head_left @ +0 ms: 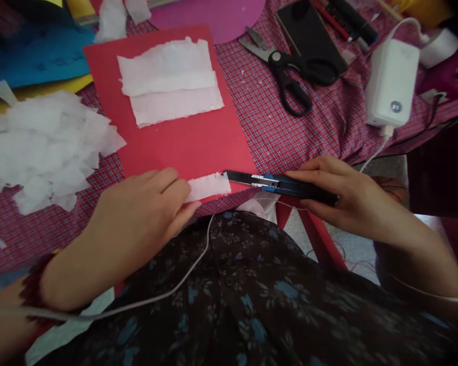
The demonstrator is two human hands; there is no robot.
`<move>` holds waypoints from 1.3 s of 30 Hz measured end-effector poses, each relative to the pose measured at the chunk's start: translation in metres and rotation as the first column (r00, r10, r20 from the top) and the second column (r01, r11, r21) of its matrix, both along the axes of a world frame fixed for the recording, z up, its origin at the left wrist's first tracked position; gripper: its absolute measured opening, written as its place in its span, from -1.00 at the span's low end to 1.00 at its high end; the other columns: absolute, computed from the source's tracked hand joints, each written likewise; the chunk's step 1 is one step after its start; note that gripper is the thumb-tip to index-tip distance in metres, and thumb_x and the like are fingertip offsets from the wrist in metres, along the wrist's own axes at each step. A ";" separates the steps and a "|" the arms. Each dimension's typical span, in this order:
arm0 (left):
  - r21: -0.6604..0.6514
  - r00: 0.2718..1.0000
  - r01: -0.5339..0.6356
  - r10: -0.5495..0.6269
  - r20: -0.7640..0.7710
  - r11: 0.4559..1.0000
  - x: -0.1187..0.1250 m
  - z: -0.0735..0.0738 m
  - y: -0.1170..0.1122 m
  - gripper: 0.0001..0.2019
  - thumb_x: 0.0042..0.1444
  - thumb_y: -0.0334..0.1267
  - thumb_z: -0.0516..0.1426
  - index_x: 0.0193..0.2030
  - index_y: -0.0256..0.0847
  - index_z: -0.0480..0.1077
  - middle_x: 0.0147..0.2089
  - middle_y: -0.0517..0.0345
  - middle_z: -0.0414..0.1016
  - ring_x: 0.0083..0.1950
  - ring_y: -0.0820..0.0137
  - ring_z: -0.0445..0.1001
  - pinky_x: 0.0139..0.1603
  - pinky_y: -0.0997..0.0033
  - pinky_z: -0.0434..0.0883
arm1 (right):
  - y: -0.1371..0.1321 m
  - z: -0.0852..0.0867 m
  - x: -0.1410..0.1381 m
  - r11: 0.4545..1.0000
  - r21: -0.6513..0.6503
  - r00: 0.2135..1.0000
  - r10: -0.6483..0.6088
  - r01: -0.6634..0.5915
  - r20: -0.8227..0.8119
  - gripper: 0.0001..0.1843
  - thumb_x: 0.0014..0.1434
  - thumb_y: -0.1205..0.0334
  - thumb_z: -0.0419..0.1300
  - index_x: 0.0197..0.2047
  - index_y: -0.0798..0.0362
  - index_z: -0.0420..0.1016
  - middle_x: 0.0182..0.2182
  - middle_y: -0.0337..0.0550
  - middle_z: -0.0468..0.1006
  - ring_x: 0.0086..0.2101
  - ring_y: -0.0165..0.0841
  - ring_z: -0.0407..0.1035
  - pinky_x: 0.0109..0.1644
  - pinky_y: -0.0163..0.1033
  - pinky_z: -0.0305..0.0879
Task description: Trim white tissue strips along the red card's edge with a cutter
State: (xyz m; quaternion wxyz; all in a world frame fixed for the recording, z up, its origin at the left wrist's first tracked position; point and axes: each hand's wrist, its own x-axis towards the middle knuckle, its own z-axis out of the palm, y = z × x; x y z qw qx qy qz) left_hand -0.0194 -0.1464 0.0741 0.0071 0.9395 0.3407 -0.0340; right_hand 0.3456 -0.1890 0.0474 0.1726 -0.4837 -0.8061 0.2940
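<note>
A red-and-white checked cloth [275,127] covers the table, and the red card sheet [183,142] lies on it in the middle of the view; every place below is given from that sheet.

Left of the sheet, a loose heap of torn white paper scraps [41,147] spreads over the cloth, its edge just touching the sheet's left side. Beyond the sheet's far left corner lies a blue sheet [34,56], and past its far edge a magenta paper disc [209,15].

On the sheet's far half rest overlapping pieces of white paper [170,81] with ragged edges.

The left hand [141,213] lies at the sheet's near edge, palm down, fingers together and flattened, the fingertips pressing on the left end of a small white strip [208,186].

The right hand [343,193] sits off the sheet's near right corner, curled around the handle of a black-and-blue utility knife [278,184], fingers stretched along its top.

Well right of the sheet stands a white charger box [392,84] with a cable. Between it and the sheet lie black-handled scissors [286,76], blades parted.

The knife lies nearly level along the sheet's near edge, its tip at the strip's right end. The strip itself rests on the sheet's near edge, close to the right corner.
</note>
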 end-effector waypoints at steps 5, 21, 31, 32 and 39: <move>-0.152 0.997 0.007 0.005 0.078 0.988 0.009 -0.018 0.015 -0.88 0.42 -0.32 0.15 -0.22 -0.15 0.39 -0.25 0.05 0.42 -0.28 0.20 0.45 -0.38 0.26 0.17 | -0.002 0.007 0.001 1.000 0.000 1.000 0.013 -0.013 -0.005 -0.39 0.34 0.27 0.31 0.40 -0.33 0.51 -0.04 -0.06 0.59 -0.09 -0.08 0.54 -0.03 0.10 0.59; -0.235 0.970 -0.005 0.061 0.233 0.972 0.002 -0.032 0.017 -0.78 0.48 -0.31 -0.02 -0.23 -0.17 0.35 -0.23 0.06 0.41 -0.27 0.25 0.41 -0.28 0.25 0.23 | 0.009 0.010 0.003 0.997 0.014 0.997 0.076 -0.076 0.005 -0.37 0.36 0.29 0.30 0.43 -0.35 0.48 0.01 -0.05 0.58 -0.08 -0.09 0.54 -0.02 0.09 0.59; -0.282 0.952 -0.085 0.162 0.259 0.956 -0.002 -0.038 0.017 -0.81 0.49 -0.22 -0.04 -0.05 -0.13 0.38 -0.15 0.07 0.51 -0.19 0.17 0.53 -0.23 0.21 0.33 | 0.022 0.017 -0.005 0.989 0.045 0.989 0.140 -0.142 0.051 -0.40 0.35 0.28 0.29 0.38 -0.38 0.52 -0.05 -0.09 0.60 -0.11 -0.10 0.54 -0.04 0.06 0.54; -0.289 0.954 -0.091 0.166 0.249 0.953 -0.001 -0.037 0.017 -0.80 0.49 -0.21 -0.05 -0.04 -0.13 0.39 -0.14 0.06 0.51 -0.18 0.17 0.54 -0.21 0.20 0.34 | 0.024 0.017 -0.005 0.987 0.052 0.988 0.149 -0.151 0.047 -0.39 0.35 0.29 0.29 0.39 -0.37 0.51 -0.06 -0.10 0.60 -0.11 -0.11 0.53 -0.04 0.05 0.54; -0.331 0.942 -0.036 0.143 0.305 0.943 -0.001 -0.033 0.014 -0.65 0.52 -0.20 -0.03 0.28 -0.17 0.43 0.08 -0.03 0.56 0.05 0.11 0.57 -0.02 0.17 0.45 | 0.022 0.017 0.003 0.988 0.047 0.989 0.145 -0.145 0.010 -0.42 0.35 0.30 0.32 0.39 -0.24 0.51 -0.02 -0.08 0.57 -0.07 -0.19 0.51 -0.01 -0.05 0.50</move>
